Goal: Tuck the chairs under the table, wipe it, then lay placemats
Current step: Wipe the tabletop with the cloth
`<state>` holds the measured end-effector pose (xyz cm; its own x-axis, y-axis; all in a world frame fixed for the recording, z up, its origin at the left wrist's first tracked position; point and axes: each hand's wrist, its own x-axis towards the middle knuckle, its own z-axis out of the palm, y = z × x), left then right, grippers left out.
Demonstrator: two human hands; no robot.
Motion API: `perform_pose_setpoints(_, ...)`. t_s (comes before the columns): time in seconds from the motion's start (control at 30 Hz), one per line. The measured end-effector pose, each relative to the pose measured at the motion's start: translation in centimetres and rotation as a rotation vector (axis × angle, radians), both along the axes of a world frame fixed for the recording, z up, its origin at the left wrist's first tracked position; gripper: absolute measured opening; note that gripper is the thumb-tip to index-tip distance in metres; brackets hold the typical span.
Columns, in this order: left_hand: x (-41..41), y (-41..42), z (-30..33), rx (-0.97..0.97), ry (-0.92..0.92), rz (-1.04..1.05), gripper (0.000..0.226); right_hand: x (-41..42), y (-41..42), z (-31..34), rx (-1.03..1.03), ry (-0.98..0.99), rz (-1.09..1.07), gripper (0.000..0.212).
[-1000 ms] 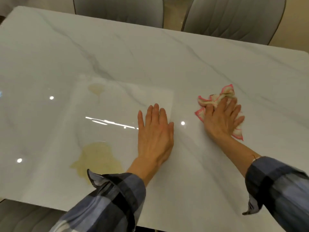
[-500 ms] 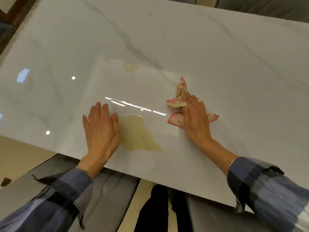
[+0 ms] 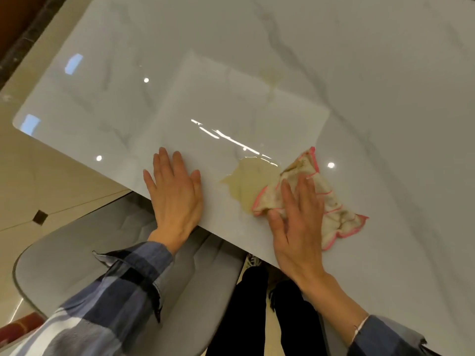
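A glossy white marble table (image 3: 372, 98) fills most of the view. A yellowish spill (image 3: 249, 181) lies near its front edge, and a fainter stain (image 3: 270, 75) sits farther back. My right hand (image 3: 295, 222) presses flat on a cream cloth with pink trim (image 3: 334, 211), whose left edge touches the spill. My left hand (image 3: 174, 194) rests flat on the table just left of the spill, fingers straight. A grey chair (image 3: 90, 253) stands below the table's front edge under my left arm.
The table's left corner (image 3: 18, 124) is rounded, with beige tiled floor (image 3: 51, 181) beyond it. My dark trouser legs (image 3: 246, 317) show between the chair and the table edge. A dark wall base (image 3: 30, 34) runs at the upper left.
My right hand has slid the cloth toward the front edge and onto the right side of the spill. My left hand stays flat left of the spill. The view has dropped lower.
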<state>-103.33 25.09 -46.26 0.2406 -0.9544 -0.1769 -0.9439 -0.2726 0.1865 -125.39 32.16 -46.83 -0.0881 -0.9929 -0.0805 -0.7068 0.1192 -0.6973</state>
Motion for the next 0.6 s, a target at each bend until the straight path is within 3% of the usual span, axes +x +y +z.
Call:
perform_pose_setpoints(0.17,0.7,1.1,-1.2,-0.045,0.023,0.024,0.057,0.9,-1.0,-1.1,0.09,0.333,-0.073,0.075)
perform_pose_setpoints(0.33,0.4,1.9,-2.4,-0.131,0.119,0.068,0.058,3.0,-3.2,-2.5,0.012,0.343,-0.026,0.066)
perform_pose_setpoints(0.47,0.3,2.1,-3.2,-0.19,0.177,0.098,0.06,2.4,-3.4,-3.2,-0.105,0.115,-0.066,0.048)
perform_pose_setpoints(0.6,0.2,2.0,-3.5,-0.195,0.136,0.084,0.059,2.7,-3.5,-2.1,-0.147,-0.191,-0.145,0.045)
